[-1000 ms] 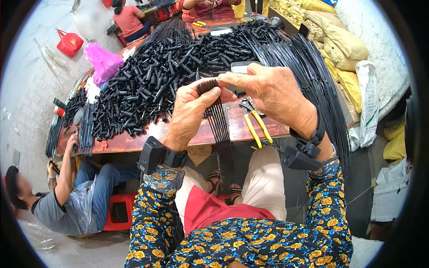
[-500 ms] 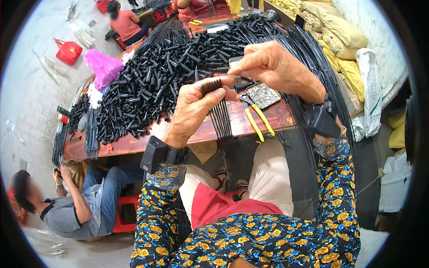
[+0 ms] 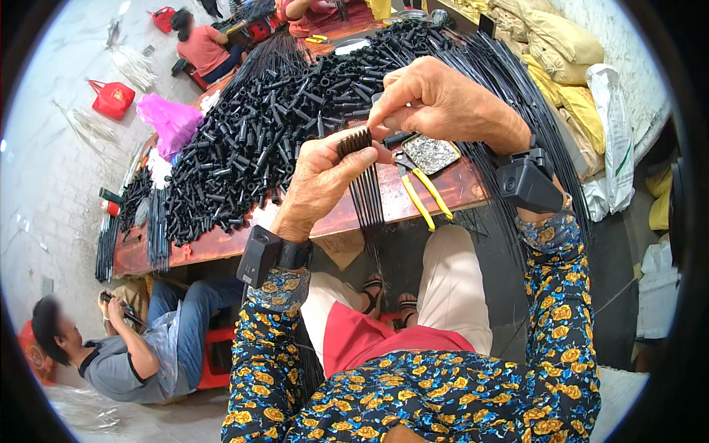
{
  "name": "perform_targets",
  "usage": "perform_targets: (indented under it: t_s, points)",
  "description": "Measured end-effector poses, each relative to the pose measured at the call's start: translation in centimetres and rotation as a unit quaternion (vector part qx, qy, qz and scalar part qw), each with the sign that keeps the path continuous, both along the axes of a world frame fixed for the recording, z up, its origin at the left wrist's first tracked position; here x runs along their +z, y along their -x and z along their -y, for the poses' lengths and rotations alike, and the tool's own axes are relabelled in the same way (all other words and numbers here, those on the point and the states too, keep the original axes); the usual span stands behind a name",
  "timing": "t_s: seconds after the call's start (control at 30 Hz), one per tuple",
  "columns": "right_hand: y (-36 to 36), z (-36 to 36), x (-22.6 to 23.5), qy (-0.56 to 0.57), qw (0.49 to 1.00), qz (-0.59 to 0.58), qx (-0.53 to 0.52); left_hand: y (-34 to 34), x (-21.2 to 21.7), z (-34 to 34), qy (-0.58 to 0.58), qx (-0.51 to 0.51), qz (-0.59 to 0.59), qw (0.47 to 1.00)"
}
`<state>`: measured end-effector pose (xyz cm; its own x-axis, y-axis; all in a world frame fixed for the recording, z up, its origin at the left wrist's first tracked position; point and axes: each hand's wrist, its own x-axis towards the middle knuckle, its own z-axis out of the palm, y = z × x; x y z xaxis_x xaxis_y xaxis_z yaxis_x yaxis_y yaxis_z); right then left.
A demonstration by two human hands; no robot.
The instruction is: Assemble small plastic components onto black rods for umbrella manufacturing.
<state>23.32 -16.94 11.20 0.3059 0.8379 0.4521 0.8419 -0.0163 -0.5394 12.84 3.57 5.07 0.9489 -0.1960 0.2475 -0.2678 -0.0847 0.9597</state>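
My left hand (image 3: 321, 181) grips a bundle of thin black rods (image 3: 366, 193) that hangs down over the table's front edge. My right hand (image 3: 436, 103) pinches at the top ends of that bundle with thumb and forefinger. Just behind both hands lies a big heap of short black plastic tubes (image 3: 266, 133) on the reddish-brown table (image 3: 347, 218). Yellow-handled pliers (image 3: 417, 193) lie on the table below my right hand, beside a small tray of tiny metal pieces (image 3: 430, 153).
Long black rods (image 3: 528, 118) fan across the table's right side. Yellow and white sacks (image 3: 569, 66) are stacked at the right. A person (image 3: 125, 347) sits low at the left; others sit at the far end. A pink bag (image 3: 171, 122) and red bag (image 3: 111, 98) lie at left.
The view has tilted, shifting the table up. My right hand has moved from spread over the bundle to pinching its top ends; my left hand keeps hold of the rods.
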Motion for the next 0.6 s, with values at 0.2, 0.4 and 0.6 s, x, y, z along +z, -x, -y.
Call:
perform_targets:
  t_s: [0.2,0.4,0.6]
  points:
    - [0.1,0.2,0.0,0.010,0.999,0.041,-0.030,-0.2,0.2,-0.4,-0.015,-0.017,-0.010,1.000]
    - [0.0,0.1,-0.6,-0.023,0.996,0.076,-0.027,-0.3,0.2,-1.1,-0.030,-0.035,-0.010,0.999]
    - [0.0,-0.1,-0.9,-0.030,1.000,0.008,-0.004,-0.1,0.3,-1.2,-0.006,-0.053,-0.022,0.998]
